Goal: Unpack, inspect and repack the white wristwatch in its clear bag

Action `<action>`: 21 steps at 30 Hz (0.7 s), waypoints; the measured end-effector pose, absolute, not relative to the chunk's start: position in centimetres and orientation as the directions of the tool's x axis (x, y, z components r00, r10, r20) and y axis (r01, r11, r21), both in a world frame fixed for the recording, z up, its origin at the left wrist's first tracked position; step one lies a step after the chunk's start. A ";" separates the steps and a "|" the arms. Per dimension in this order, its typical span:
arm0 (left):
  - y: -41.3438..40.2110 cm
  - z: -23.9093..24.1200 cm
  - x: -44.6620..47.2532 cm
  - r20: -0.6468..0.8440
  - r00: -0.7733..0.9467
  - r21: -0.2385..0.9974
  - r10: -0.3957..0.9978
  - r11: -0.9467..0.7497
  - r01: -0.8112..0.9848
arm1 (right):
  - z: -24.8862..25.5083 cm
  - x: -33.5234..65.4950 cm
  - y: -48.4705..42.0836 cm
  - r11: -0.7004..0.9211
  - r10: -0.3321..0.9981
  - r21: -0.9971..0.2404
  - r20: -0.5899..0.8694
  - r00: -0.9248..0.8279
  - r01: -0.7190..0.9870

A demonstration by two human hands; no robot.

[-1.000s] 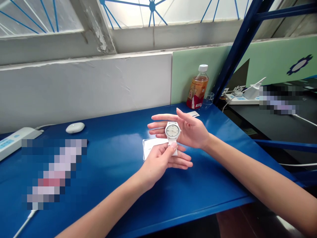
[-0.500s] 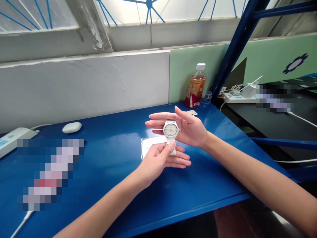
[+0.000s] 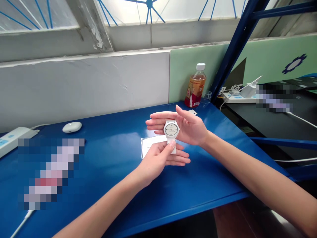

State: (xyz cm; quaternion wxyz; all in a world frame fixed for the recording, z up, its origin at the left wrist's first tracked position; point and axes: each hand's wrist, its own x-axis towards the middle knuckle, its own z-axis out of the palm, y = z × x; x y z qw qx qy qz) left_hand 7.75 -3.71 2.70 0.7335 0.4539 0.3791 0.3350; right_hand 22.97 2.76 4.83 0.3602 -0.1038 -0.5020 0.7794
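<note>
A white wristwatch (image 3: 171, 129) with a round pale dial stands upright above the blue table (image 3: 109, 158). My left hand (image 3: 159, 159) pinches its lower strap between thumb and fingers. My right hand (image 3: 187, 127) is held just behind the watch, palm toward me, fingers stretched out to the left and thumb raised; the watch face rests against its palm. A white card (image 3: 151, 144) lies flat on the table under both hands.
A white earbud case (image 3: 72, 127) and a white power strip (image 3: 12, 138) lie at the left. A bottle of amber drink (image 3: 197, 86) and a small clear cup (image 3: 207, 97) stand at the back. A blue rack post (image 3: 235, 46) rises to the right.
Both hands and the watch have stayed almost where they were; only the view has shifted a little.
</note>
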 end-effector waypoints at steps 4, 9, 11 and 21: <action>-3.8 3.1 7.7 -0.146 0.393 0.969 0.908 0.212 -0.130 | 5.3 22.8 2.9 -0.173 0.713 -0.876 0.205 -0.671 -0.451; -3.6 4.2 7.2 -0.044 0.220 0.992 0.975 0.069 -0.110 | 4.6 24.0 3.1 0.185 0.857 -0.949 0.284 -0.430 -0.257; -3.4 4.3 7.0 -0.011 0.146 0.998 0.989 0.021 -0.065 | 4.1 24.7 3.0 0.323 0.891 -0.941 0.339 -0.301 -0.103; -3.1 2.1 6.1 0.435 0.166 0.676 0.885 -0.443 0.589 | 3.3 25.0 0.8 0.256 0.882 -0.964 0.261 -0.392 -0.066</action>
